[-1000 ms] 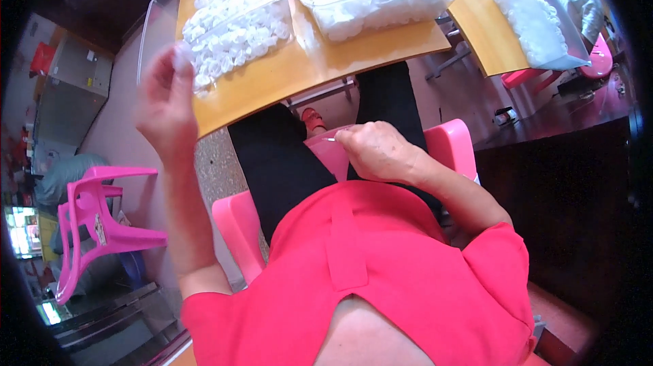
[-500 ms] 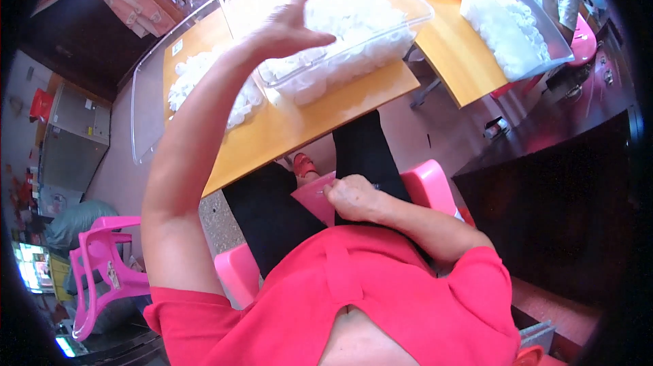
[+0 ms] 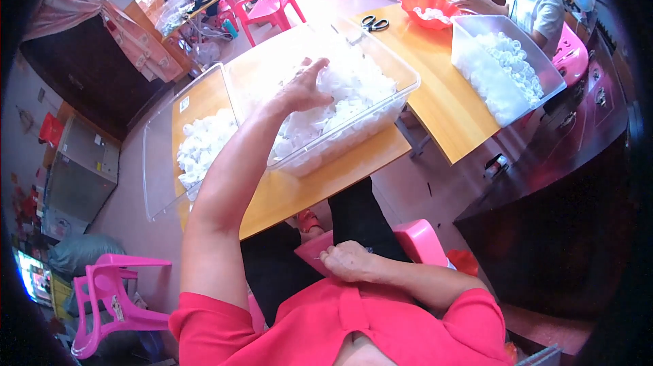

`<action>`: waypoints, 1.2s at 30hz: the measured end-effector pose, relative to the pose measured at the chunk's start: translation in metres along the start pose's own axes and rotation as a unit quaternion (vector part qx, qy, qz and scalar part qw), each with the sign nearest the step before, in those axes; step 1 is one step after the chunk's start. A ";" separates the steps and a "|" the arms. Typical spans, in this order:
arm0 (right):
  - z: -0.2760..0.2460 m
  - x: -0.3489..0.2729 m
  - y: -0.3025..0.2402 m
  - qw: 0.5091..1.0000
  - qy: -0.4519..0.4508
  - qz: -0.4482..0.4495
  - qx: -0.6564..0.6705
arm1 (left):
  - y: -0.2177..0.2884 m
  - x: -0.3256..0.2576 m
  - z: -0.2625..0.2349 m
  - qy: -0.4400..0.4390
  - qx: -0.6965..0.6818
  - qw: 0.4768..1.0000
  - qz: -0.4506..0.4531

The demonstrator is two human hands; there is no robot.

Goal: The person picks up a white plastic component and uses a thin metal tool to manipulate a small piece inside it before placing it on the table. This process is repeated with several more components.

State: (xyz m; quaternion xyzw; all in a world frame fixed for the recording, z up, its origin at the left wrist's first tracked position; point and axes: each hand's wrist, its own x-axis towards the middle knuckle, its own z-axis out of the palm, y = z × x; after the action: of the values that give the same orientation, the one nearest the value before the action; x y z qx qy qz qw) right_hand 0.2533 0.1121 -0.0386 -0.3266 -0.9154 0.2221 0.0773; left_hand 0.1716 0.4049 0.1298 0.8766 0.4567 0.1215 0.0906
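Nearest, low in front of the red shirt [image 3: 354, 311], the right hand [image 3: 347, 260] is in the lap, with its fingers curled into a loose fist; a small pale tip shows beside the fingertips, but I cannot tell what it is. Black trousers [image 3: 364, 220] are under and beside this hand, and the pink armrest [image 3: 422, 243] stands to its right. Beyond the knees comes the wooden table [image 3: 340, 189], and on it, near its front edge, is a big clear box [image 3: 417, 84], well filled with small white pieces [image 3: 347, 104]. The left hand [image 3: 306, 87] is over this box, its fingers spread and its thumb well apart; whether it touches the pieces I cannot tell, because the light there is too strong. To the left stands a 2nd clear box [image 3: 145, 182], which holds a smaller heap of similar pieces. On the right, a translucent box [image 3: 464, 46] of white rings rests on another table part [image 3: 435, 87]. Farther, black-handled scissors [image 3: 374, 24] lie near an orange-red bowl [image 3: 406, 9] with white things inside, and a co-worker's hand [image 3: 476, 2] is at its rim. Farther back stands a red-pink chair [image 3: 275, 0].
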 end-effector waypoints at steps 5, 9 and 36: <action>-0.005 0.002 0.004 1.000 0.021 0.000 0.000 | -0.003 -0.005 -0.012 0.063 -0.012 0.997 -0.032; -0.003 0.002 0.005 0.998 0.056 0.001 -0.002 | -0.009 -0.005 -0.011 0.145 0.025 0.989 0.007; -0.090 0.077 0.055 0.899 0.392 0.068 0.182 | -0.091 -0.267 0.065 0.274 0.038 0.952 0.135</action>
State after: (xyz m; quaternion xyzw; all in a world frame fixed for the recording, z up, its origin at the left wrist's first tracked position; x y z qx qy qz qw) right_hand 0.2508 0.2306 0.0155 -0.4289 -0.7302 0.2441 0.4725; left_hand -0.0278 0.2334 0.0085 0.8660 0.3460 0.3500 -0.0888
